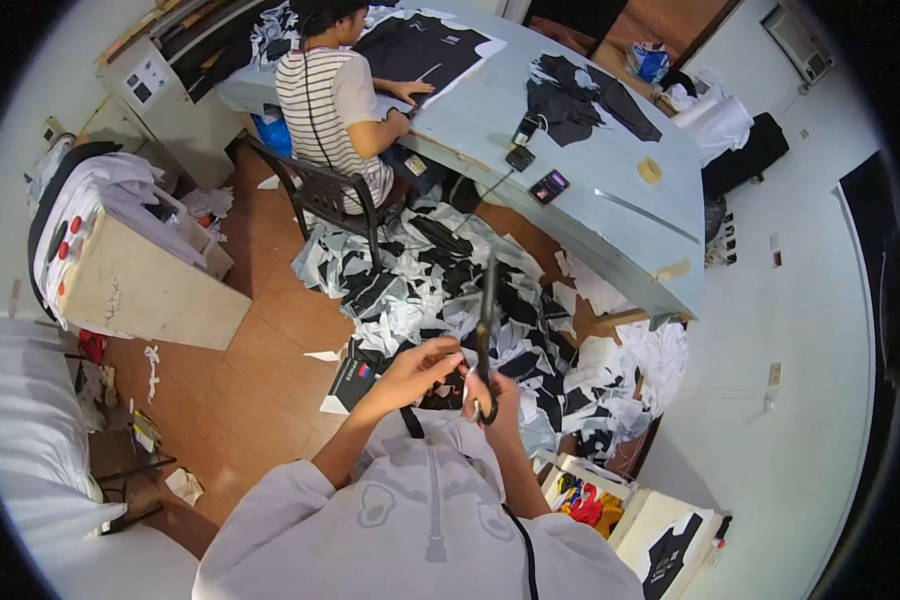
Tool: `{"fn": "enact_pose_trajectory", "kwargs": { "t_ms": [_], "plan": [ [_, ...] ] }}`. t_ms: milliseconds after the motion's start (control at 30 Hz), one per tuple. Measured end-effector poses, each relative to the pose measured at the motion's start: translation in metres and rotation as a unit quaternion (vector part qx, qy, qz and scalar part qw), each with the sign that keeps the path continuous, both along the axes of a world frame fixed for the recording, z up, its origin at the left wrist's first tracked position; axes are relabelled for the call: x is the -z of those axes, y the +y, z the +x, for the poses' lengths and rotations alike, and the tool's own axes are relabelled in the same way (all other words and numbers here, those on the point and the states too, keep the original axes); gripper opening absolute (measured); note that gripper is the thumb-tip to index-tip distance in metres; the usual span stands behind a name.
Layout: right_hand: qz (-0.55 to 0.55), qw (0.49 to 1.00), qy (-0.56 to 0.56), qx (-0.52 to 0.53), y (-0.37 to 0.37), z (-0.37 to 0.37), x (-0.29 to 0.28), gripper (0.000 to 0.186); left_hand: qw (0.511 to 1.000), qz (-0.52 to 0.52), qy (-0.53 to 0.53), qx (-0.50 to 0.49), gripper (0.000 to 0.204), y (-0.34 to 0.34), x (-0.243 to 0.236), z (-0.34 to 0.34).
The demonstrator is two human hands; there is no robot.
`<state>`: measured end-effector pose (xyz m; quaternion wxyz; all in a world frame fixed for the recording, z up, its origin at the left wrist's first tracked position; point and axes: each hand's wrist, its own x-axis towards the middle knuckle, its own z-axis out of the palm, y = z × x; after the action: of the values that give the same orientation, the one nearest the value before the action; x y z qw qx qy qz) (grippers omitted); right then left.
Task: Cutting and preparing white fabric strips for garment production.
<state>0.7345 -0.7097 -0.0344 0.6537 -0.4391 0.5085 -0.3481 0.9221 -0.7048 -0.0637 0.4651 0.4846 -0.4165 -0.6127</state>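
In front of my chest, my right hand (492,398) is closed round the handles of a pair of dark scissors (487,318), their blades pointing up and away from me. Close beside it, my left hand (422,370) has its fingers bent and drawn together at the scissors' handles; what they grip, if anything, is too small to make out. A black printed fabric piece (351,378) with a white edge shows beyond my left wrist. I cannot tell whether it is held or lies on the scraps.
Fabric scraps (420,265) heap on the floor ahead. A seated person (328,110) works at the long pale table (610,225), which bears black garments (570,100), a tape roll (649,170) and a metal ruler (645,215). A white-loaded bin (155,280) stands left, a drawer (590,500) right.
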Motion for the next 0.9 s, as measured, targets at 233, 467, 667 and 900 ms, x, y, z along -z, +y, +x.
{"fn": "enact_pose_trajectory", "kwargs": {
  "t_ms": [233,467,667,900],
  "plan": [
    [0.021,0.999,-0.034,0.006,-0.145,0.026,0.015,0.036,0.996,0.031,-0.078,0.006,0.045,-0.059,0.014,0.048],
    [-0.004,1.000,-0.012,-0.009,-0.279,0.050,0.041,0.031,0.990,0.124,-0.010,-0.064,0.049,-0.179,0.046,0.044],
    [-0.027,0.996,-0.073,-0.045,-0.347,0.040,0.039,0.023,0.998,0.050,-0.013,0.020,0.056,-0.348,-0.025,0.017],
    [-0.076,0.993,0.083,-0.043,-0.515,0.044,0.103,0.024,0.989,0.053,-0.077,-0.111,0.052,-0.459,-0.011,0.007]
  ]
}}
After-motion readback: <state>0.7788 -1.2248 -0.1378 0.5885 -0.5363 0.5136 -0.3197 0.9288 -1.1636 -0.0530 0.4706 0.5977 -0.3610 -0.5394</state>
